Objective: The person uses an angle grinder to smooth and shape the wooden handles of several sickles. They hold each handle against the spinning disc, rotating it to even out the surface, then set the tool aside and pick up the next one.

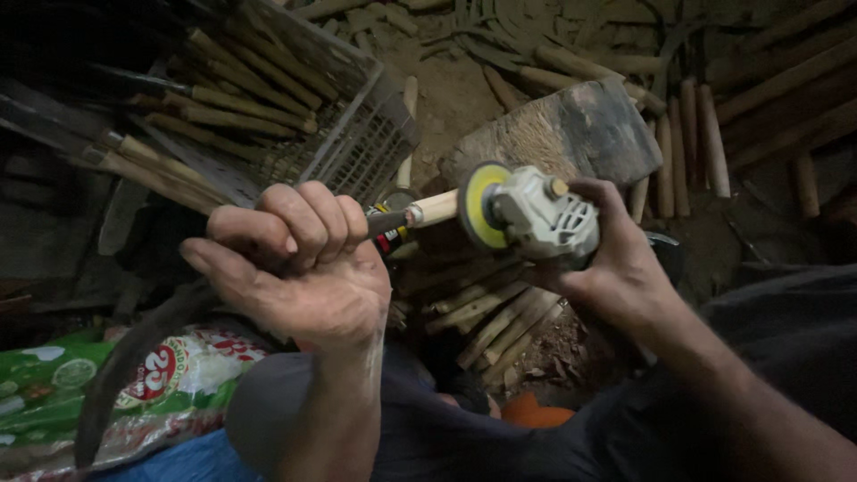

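Pale smooth wooden handle [435,208], matt grey plastic grinder [544,217] with yellow disc [482,205], rough wooden block [571,129], grey plastic crate [357,134], glossy bag [134,375].

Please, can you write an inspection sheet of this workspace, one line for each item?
Surface: bare earth floor with a worn wooden block standing on it.
Job's things: small grey angle grinder with a yellow disc set against the pale wooden handle of a curved dark blade.
Clutter: wooden sticks below the hands; more sticks beside the block; grey plastic crate holding handled blades; green printed sack.
Hands: left hand closed in a fist around the blade tool; right hand grips the grinder.
Cables: nothing seen.
Surroundings: dim, sticks scattered on the ground.
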`<state>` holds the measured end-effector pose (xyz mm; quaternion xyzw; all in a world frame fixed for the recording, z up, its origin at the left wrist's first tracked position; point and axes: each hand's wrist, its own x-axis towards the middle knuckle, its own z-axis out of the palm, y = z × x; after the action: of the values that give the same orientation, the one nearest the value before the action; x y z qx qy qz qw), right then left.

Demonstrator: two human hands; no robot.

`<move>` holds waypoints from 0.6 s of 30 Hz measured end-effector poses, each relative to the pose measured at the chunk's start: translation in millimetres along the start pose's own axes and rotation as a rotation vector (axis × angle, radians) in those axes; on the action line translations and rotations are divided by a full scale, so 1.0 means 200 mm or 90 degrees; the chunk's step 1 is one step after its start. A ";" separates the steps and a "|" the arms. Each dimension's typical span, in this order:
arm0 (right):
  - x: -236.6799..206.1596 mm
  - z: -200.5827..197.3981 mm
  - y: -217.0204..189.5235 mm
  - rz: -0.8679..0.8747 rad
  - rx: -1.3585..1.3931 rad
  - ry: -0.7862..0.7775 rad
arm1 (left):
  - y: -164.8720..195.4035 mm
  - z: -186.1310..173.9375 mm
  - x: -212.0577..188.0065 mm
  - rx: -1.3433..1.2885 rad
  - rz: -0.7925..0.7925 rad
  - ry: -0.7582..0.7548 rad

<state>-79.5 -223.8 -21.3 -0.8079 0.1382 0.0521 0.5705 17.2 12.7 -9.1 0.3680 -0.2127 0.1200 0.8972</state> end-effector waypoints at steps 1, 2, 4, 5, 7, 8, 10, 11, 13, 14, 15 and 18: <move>0.00 -0.01 0.01 0.018 -0.010 -0.012 | 0.00 0.00 0.00 -0.015 -0.008 0.006; -0.02 -0.02 0.01 0.036 -0.020 -0.023 | 0.00 0.00 0.00 -0.019 -0.015 0.027; -0.04 -0.02 0.01 0.045 -0.016 -0.052 | 0.00 0.01 -0.02 -0.012 -0.025 0.042; -0.06 -0.01 0.01 0.035 -0.001 -0.068 | 0.00 0.01 -0.02 -0.002 -0.028 0.037; -0.08 -0.01 0.00 0.018 -0.004 -0.077 | 0.00 0.02 -0.02 0.004 -0.037 0.017; -0.08 -0.01 -0.01 0.014 -0.023 -0.071 | 0.01 0.03 -0.02 -0.001 -0.044 0.008; -0.07 -0.02 -0.02 0.014 -0.036 -0.053 | 0.02 0.04 -0.02 0.010 -0.055 0.004; -0.05 -0.02 -0.03 0.014 -0.033 -0.041 | 0.02 0.05 -0.02 0.025 -0.053 0.008; -0.04 -0.03 -0.03 0.039 -0.006 -0.032 | 0.03 0.07 0.00 0.044 -0.048 -0.004; -0.04 -0.03 -0.03 0.067 0.018 -0.037 | 0.03 0.07 0.01 0.049 -0.047 -0.019; -0.04 -0.03 -0.03 0.095 0.040 -0.041 | 0.03 0.08 0.01 0.058 -0.044 -0.022; -0.09 -0.03 -0.01 -0.022 0.054 -0.067 | 0.04 0.10 -0.01 0.088 -0.036 -0.011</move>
<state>-96.0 -226.2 -13.4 -0.7813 0.0962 0.0791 0.6116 7.4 3.0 7.6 0.4356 -0.2013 0.1059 0.8709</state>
